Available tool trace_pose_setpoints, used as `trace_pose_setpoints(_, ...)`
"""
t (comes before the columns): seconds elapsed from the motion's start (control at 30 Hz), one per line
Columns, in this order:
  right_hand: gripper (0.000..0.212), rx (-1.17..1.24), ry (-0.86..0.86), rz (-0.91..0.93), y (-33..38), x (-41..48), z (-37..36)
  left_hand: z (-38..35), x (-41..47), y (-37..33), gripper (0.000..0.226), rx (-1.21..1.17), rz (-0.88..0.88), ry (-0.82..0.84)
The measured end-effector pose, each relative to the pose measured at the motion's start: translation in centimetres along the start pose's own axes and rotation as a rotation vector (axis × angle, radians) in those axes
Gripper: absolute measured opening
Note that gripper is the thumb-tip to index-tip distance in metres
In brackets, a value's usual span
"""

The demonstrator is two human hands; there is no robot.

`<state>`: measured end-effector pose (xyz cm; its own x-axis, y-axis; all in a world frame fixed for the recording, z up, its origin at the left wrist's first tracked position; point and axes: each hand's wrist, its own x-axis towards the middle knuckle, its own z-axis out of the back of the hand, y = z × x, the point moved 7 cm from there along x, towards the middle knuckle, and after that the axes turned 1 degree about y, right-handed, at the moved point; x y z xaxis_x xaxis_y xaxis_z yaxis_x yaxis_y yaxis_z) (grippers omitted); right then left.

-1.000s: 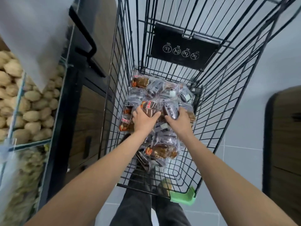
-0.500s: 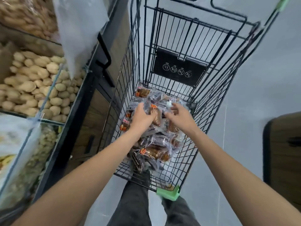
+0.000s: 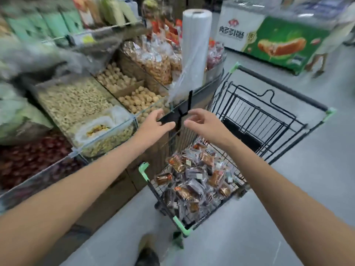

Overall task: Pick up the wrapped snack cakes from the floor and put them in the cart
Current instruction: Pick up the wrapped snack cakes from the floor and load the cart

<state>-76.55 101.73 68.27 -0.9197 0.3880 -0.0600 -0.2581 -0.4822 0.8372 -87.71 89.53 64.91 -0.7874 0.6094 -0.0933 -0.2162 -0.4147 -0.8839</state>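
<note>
We no longer rest our left hand point(image 3: 153, 125) and right hand point(image 3: 203, 123) on the wrapped snack cakes point(image 3: 196, 181), which lie heaped in the cart point(image 3: 284, 88). Both hands hover above it, empty, fingers loosely spread. Red characters on the green-and-white chest point(image 3: 269, 35), perhaps a freezer, are too blurred to read.
</note>
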Motion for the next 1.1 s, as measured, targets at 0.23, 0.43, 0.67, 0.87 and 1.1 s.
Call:
trace_pose_setpoints(0.23,0.046,-0.015,0.206,0.2,13.3,-2.9,-8.6,13.9,-10.3,-0.4,0.053,-0.186,0.032,-0.319)
trace_pose_setpoints(0.43,0.041,0.052,0.351,0.285,21.9,-7.6,-19.1,24.6,-23.1,3.8,0.05,-0.27,0.049,-0.577)
trace_pose_setpoints(0.67,0.038,0.124,0.567,0.391,31.6,-18.2,-33.7,34.0,-44.0,10.6,0.05,-0.269,0.17,-0.826)
trace_pose_setpoints(0.87,0.038,0.136,0.781,0.439,37.1,-30.9,-46.0,39.3,-62.0,15.9,0.055,-0.237,0.251,-0.996)
trace_pose_setpoints(1.1,0.034,0.066,0.939,0.529,41.2,-44.1,-57.5,41.5,-79.7,21.2,0.051,-0.303,0.32,-1.129)
